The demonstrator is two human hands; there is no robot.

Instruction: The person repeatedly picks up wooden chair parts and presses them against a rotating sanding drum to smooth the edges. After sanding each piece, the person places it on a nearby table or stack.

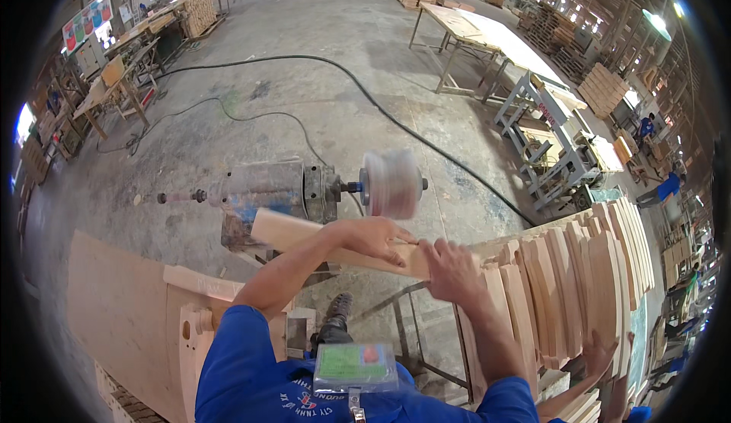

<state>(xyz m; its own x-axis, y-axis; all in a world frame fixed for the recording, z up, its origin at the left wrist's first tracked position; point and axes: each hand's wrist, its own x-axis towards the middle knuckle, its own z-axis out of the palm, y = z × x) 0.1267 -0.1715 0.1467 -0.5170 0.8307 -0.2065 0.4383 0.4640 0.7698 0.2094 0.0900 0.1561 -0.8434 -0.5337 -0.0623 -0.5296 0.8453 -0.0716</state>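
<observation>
Just on the near side of one spinning-blurred wheel (391,187), one wooden board (289,233) lies slantwise under two bare hands. The left hand (371,240) is closed over the board's middle stretch, fingers bent across it; the right hand (453,272) grips its right end. One motor (268,185) carries the wheel on its shaft, and two cables, one thick (335,65) and one thin (263,115), cross the concrete floor (282,19). To the right stands one stack of shaped wooden pieces (560,290), more than a dozen, too tightly packed to count surely; two forearms of a co-worker come in beside it, one hand (600,353) laid near the pieces. The board is pale, light brown and long, flat-faced, with a squared left end. Its left end is slightly smeared, its middle is partly covered by the left forearm and hand, and its right end is lost beneath the right fingers, themselves blurred. Whether board and wheel touch cannot be told. The co-worker's body is mostly cut off at the lower edge.
</observation>
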